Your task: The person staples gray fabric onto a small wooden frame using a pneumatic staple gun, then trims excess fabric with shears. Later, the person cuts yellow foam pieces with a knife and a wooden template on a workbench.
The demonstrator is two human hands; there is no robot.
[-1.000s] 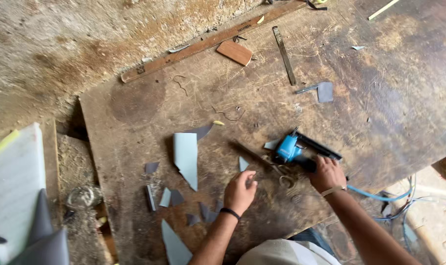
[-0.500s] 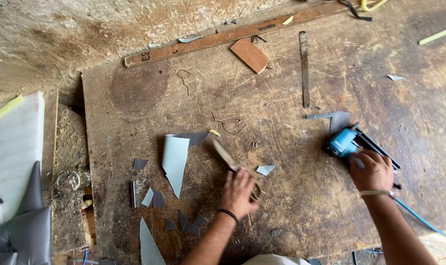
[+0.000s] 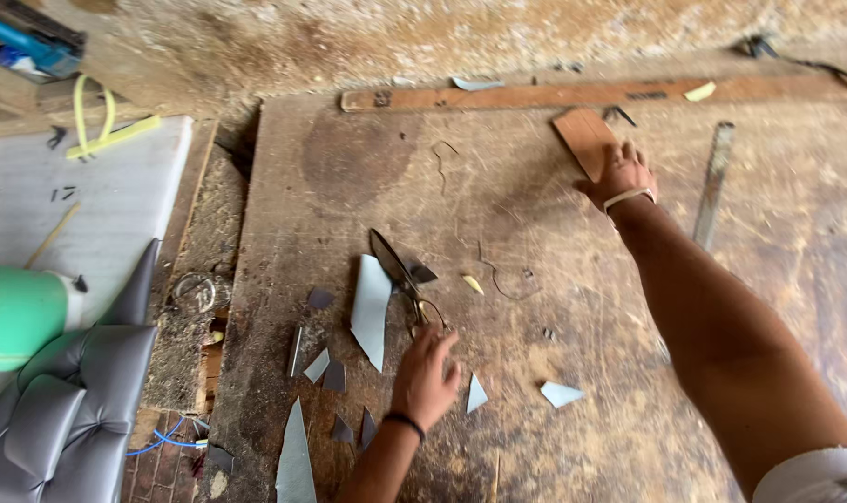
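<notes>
The main risk sits at the left hand (image 3: 426, 377): its fingertips are at the handle loops of the scissors (image 3: 406, 279), whose blades point away from the grip across the desk (image 3: 554, 307), and a careless grab could slide fingers toward the edges or knock the tool off line. The blades also lie against the long grey offcut (image 3: 371, 309), so lifting the scissors may drag or flick that piece and the smaller scraps (image 3: 328, 368) scattered just beside the wrist. The left grip looks loose, fingers spread on or just over the loops; I cannot tell whether it has closed on them. The right hand (image 3: 619, 172) is stretched far forward, arm nearly straight, palm down, fingers resting on the near end of a brown wood piece (image 3: 582, 138). This grip is flat and unclenched, pressing rather than grasping. So long a reach leaves little control, and the piece could skid toward the long wooden rule (image 3: 535, 95) beyond it. A metal bar (image 3: 714, 182) lies to that hand's right, apart.
</notes>
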